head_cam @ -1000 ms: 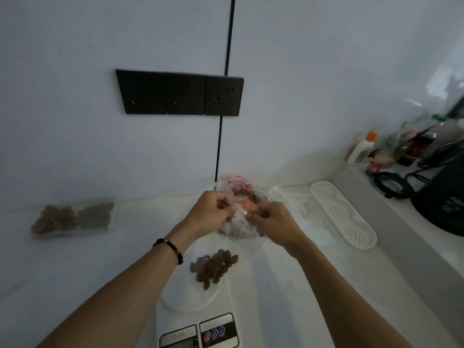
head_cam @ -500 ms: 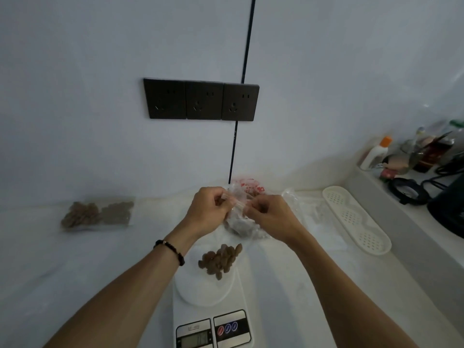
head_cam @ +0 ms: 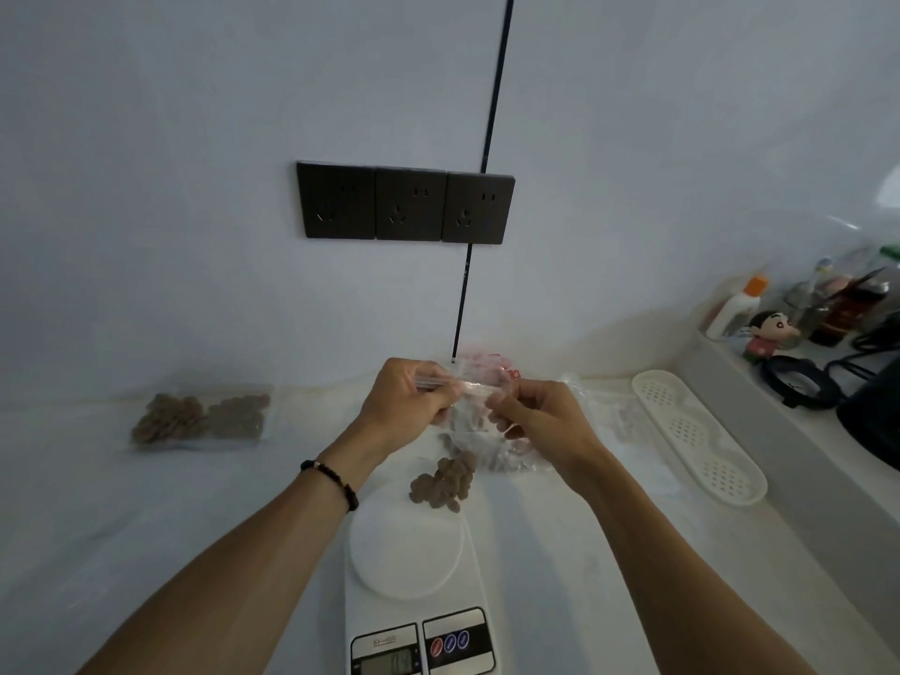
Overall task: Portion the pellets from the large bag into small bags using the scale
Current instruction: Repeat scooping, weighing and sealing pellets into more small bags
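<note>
Where hands pinch, small bag blurred

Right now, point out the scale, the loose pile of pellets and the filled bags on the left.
scale (head_cam: 414,611), head view, bare white body below the platter.
pile of pellets (head_cam: 444,482), head view, middle of the heap.
filled bags (head_cam: 202,421), head view, where the two meet.

Centre of frame: both hands occupy the space above the scale, with pellets at its platform's far edge. Left of centre: open counter, bounded at its far side by filled bags. Right: white perforated tray lies before a raised ledge crowded with bottles, possibly a kettle beside them.
</note>
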The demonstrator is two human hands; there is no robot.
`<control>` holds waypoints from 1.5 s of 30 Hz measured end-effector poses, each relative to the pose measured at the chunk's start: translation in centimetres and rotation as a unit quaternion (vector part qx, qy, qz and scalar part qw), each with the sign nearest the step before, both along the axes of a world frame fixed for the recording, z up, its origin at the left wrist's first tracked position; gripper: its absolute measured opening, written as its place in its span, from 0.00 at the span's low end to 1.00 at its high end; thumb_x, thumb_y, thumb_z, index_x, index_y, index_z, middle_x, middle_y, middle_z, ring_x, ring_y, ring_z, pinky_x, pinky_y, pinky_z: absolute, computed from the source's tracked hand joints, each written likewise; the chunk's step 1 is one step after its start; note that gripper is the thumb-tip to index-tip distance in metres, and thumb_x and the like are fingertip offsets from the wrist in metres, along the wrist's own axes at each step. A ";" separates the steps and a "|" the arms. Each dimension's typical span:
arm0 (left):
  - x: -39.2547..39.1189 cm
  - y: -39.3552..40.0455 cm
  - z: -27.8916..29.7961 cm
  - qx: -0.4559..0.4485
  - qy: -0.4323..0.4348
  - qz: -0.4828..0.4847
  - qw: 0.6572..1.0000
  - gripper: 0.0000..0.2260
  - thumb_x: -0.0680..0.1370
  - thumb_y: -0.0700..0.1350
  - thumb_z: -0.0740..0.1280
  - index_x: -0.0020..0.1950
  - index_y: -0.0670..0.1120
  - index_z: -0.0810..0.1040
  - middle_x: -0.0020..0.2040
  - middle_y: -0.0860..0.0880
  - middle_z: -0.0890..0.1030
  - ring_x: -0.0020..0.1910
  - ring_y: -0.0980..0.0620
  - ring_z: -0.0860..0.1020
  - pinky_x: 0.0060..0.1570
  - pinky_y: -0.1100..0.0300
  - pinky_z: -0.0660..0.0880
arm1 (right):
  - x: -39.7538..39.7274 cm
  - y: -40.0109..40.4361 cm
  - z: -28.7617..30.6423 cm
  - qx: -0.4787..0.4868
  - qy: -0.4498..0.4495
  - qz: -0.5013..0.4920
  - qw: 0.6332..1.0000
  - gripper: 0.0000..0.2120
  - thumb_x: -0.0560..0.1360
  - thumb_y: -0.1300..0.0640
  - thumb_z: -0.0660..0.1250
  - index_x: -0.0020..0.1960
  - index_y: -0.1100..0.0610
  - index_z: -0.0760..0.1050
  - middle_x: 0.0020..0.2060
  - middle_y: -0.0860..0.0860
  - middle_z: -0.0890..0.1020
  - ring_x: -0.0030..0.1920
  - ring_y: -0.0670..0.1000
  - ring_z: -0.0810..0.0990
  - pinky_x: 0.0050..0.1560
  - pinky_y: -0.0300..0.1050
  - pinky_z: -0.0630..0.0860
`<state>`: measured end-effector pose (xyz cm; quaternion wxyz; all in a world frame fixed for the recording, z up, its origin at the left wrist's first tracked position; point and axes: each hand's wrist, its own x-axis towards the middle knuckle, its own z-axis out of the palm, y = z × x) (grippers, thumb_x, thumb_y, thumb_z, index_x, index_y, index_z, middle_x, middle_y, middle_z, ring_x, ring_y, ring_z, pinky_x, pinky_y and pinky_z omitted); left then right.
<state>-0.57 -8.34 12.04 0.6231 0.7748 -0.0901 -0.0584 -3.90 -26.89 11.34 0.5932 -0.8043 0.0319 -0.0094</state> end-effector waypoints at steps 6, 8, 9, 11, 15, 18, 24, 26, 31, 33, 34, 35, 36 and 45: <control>0.4 1.1 1.1 0.065 0.016 -0.085 0.994 0.05 0.75 0.38 0.72 0.43 0.37 0.84 0.37 0.40 0.83 0.32 0.51 0.80 0.37 0.61 0.80 | 0.5 -0.1 0.2 -0.054 0.001 0.019 0.998 0.10 0.75 0.60 0.70 0.40 0.65 0.82 0.34 0.58 0.83 0.33 0.49 0.77 0.40 0.46 0.76; 0.6 0.9 1.3 0.101 -0.010 -0.083 0.991 0.05 0.76 0.40 0.72 0.42 0.39 0.84 0.37 0.42 0.83 0.32 0.52 0.80 0.36 0.59 0.80 | 0.5 0.1 0.3 -0.060 0.007 0.028 0.998 0.08 0.76 0.58 0.70 0.41 0.62 0.83 0.34 0.54 0.84 0.34 0.48 0.78 0.43 0.46 0.77; 0.8 0.8 1.2 0.112 -0.027 -0.075 0.991 0.06 0.76 0.40 0.72 0.41 0.39 0.84 0.36 0.42 0.83 0.32 0.52 0.79 0.37 0.55 0.81 | 0.5 0.2 0.4 -0.047 0.010 0.029 0.998 0.08 0.76 0.58 0.70 0.41 0.61 0.83 0.35 0.54 0.84 0.35 0.48 0.79 0.44 0.46 0.78; 1.0 0.6 0.8 0.110 -0.047 -0.053 0.991 0.08 0.76 0.40 0.71 0.39 0.39 0.82 0.33 0.43 0.80 0.31 0.50 0.77 0.41 0.49 0.80 | 0.2 0.5 0.5 -0.001 0.013 0.025 1.000 0.10 0.76 0.56 0.69 0.43 0.62 0.83 0.38 0.56 0.85 0.38 0.50 0.79 0.44 0.45 0.77; 0.7 0.4 0.6 0.069 -0.013 -0.052 0.996 0.07 0.77 0.39 0.70 0.40 0.37 0.81 0.32 0.46 0.77 0.29 0.51 0.76 0.38 0.54 0.79 | 0.0 1.0 0.3 0.024 -0.005 0.004 1.000 0.11 0.78 0.56 0.66 0.41 0.60 0.83 0.36 0.55 0.84 0.37 0.49 0.80 0.40 0.40 0.76; 0.3 0.4 0.7 0.076 0.000 -0.090 0.993 0.06 0.77 0.41 0.70 0.44 0.38 0.82 0.35 0.44 0.79 0.30 0.51 0.76 0.35 0.60 0.78 | 0.2 1.2 0.3 -0.002 -0.026 0.006 1.000 0.10 0.78 0.60 0.66 0.41 0.61 0.83 0.32 0.52 0.83 0.33 0.46 0.79 0.38 0.38 0.75; 0.3 -0.1 0.3 0.078 -0.035 -0.037 0.996 0.08 0.78 0.37 0.68 0.45 0.32 0.79 0.33 0.49 0.77 0.29 0.52 0.73 0.30 0.66 0.74 | 0.5 1.2 0.4 0.010 -0.017 0.061 0.998 0.13 0.80 0.57 0.64 0.44 0.64 0.82 0.33 0.53 0.83 0.34 0.47 0.80 0.39 0.39 0.77; 0.3 -0.2 0.0 0.064 -0.034 -0.005 0.997 0.06 0.77 0.36 0.68 0.44 0.33 0.80 0.31 0.52 0.77 0.28 0.53 0.73 0.29 0.66 0.73 | 0.6 1.1 0.3 0.007 -0.013 0.083 0.996 0.14 0.81 0.56 0.62 0.42 0.61 0.81 0.33 0.53 0.82 0.34 0.46 0.80 0.39 0.38 0.76; 0.0 -0.6 -0.1 0.054 -0.026 0.069 0.996 0.06 0.78 0.39 0.68 0.45 0.38 0.81 0.34 0.47 0.78 0.26 0.54 0.75 0.29 0.64 0.75 | 1.9 1.1 0.5 0.012 -0.022 0.106 0.994 0.15 0.80 0.57 0.63 0.39 0.64 0.78 0.31 0.55 0.80 0.30 0.45 0.78 0.35 0.35 0.74; 0.3 0.1 -0.1 0.038 -0.035 0.117 0.992 0.06 0.78 0.40 0.67 0.44 0.40 0.81 0.35 0.46 0.78 0.25 0.54 0.76 0.31 0.61 0.77 | 2.8 0.7 -0.1 -0.021 0.018 0.146 0.989 0.13 0.79 0.54 0.66 0.42 0.62 0.78 0.33 0.52 0.82 0.33 0.44 0.80 0.37 0.35 0.75; 0.5 0.6 -0.3 0.024 -0.037 0.145 0.988 0.06 0.78 0.39 0.67 0.43 0.41 0.81 0.35 0.46 0.78 0.25 0.54 0.76 0.31 0.60 0.77 | 3.4 0.4 -0.8 -0.050 0.042 0.165 0.984 0.09 0.77 0.54 0.68 0.43 0.60 0.79 0.36 0.51 0.83 0.37 0.46 0.81 0.41 0.38 0.77; 0.7 1.3 -0.6 0.010 -0.037 0.174 0.984 0.06 0.78 0.38 0.67 0.42 0.42 0.81 0.36 0.46 0.78 0.25 0.53 0.76 0.31 0.60 0.76 | 3.9 0.1 -1.5 -0.083 0.063 0.178 0.978 0.06 0.75 0.55 0.70 0.45 0.58 0.79 0.40 0.52 0.84 0.41 0.49 0.82 0.46 0.43 0.79; 0.9 2.1 -0.9 -0.001 -0.036 0.200 0.979 0.06 0.78 0.38 0.66 0.42 0.42 0.80 0.35 0.46 0.78 0.24 0.54 0.76 0.30 0.61 0.75 | 4.4 0.0 -2.2 -0.110 0.079 0.193 0.972 0.03 0.74 0.58 0.71 0.46 0.57 0.79 0.43 0.55 0.84 0.45 0.52 0.83 0.50 0.48 0.80; 3.0 14.0 -5.8 0.095 -0.023 0.296 0.950 0.13 0.78 0.36 0.65 0.33 0.38 0.74 0.28 0.49 0.74 0.25 0.53 0.72 0.33 0.52 0.74 | 9.1 9.0 -3.6 -0.175 0.062 0.162 0.969 0.08 0.67 0.63 0.76 0.40 0.54 0.79 0.34 0.50 0.80 0.34 0.48 0.78 0.37 0.41 0.78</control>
